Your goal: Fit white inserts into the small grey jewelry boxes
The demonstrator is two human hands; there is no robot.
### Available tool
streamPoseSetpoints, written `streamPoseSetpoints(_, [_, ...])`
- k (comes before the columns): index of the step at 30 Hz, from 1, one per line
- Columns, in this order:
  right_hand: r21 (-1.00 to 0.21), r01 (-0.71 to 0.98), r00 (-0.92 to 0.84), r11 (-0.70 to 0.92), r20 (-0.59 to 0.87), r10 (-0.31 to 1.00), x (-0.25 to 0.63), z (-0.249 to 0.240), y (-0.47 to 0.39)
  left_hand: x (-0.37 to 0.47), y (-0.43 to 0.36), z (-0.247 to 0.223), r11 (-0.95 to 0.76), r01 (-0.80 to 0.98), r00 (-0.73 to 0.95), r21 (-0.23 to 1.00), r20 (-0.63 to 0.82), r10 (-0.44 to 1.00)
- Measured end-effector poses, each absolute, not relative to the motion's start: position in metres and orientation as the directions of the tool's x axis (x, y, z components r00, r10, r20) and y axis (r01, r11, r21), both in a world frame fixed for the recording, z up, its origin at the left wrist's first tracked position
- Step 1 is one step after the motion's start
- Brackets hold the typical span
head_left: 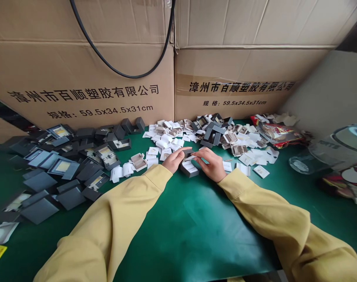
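Note:
In the middle of the head view, my left hand (pixel 175 159) grips a small dark grey box (pixel 190 170) from its left side. The box is open, with a pale lining showing in its lower half. My right hand (pixel 210 163) is at the box's right side, its thumb and forefinger brought together at the opening. Whatever those fingertips hold is too small to make out. White paper cards (pixel 170 143) and a beige box insert (pixel 138 161) lie close by on the green table (pixel 193 231).
Many dark boxes (pixel 67 167) crowd the left, some open. More boxes (pixel 213 131) and inserts are heaped behind my hands. A clear plastic container (pixel 307 159) and a red snack bag (pixel 280 132) are at right. Cardboard cartons (pixel 108 70) wall the back; a black cable (pixel 119 73) hangs there.

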State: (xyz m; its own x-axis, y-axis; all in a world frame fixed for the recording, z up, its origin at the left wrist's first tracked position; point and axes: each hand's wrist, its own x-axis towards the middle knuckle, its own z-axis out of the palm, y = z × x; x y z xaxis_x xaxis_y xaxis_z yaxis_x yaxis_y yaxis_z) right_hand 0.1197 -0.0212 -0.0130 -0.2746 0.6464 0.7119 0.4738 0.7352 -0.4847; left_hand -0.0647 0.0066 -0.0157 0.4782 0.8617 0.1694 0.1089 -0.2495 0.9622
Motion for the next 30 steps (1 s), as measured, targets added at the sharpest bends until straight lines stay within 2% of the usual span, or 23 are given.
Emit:
streamPoseSetpoints(3, [-0.439, 0.458, -0.299, 0.773, 0.743, 0.599, 0.1185, -0.0154, -0.0182, -0.0634, 0.0044, -0.0116, -0.289, 0.140, 0.471, 0.947, 0.193, 0.861])
streamPoseSetpoints(13, [-0.438, 0.463, -0.246, 0.770, 0.771, 0.587, 0.1188, -0.0164, -0.0217, -0.0626, 0.0017, -0.0080, -0.312, 0.204, 0.460, 0.928, 0.191, 0.867])
streamPoseSetpoints(18, [-0.396, 0.461, -0.335, 0.794, 0.751, 0.569, 0.1173, -0.0182, -0.0198, -0.0632, 0.0012, -0.0072, -0.308, 0.211, 0.470, 0.928, 0.180, 0.864])
streamPoseSetpoints(25, [-0.332, 0.550, -0.328, 0.766, 0.757, 0.564, 0.1146, -0.0144, -0.0165, -0.0623, -0.0001, -0.0057, -0.325, 0.201, 0.467, 0.924, 0.201, 0.861])
streamPoseSetpoints(30, [-0.303, 0.592, -0.293, 0.747, 0.782, 0.550, 0.1118, -0.0144, -0.0154, -0.0624, -0.0013, -0.0051, -0.308, 0.246, 0.486, 0.919, 0.158, 0.859])
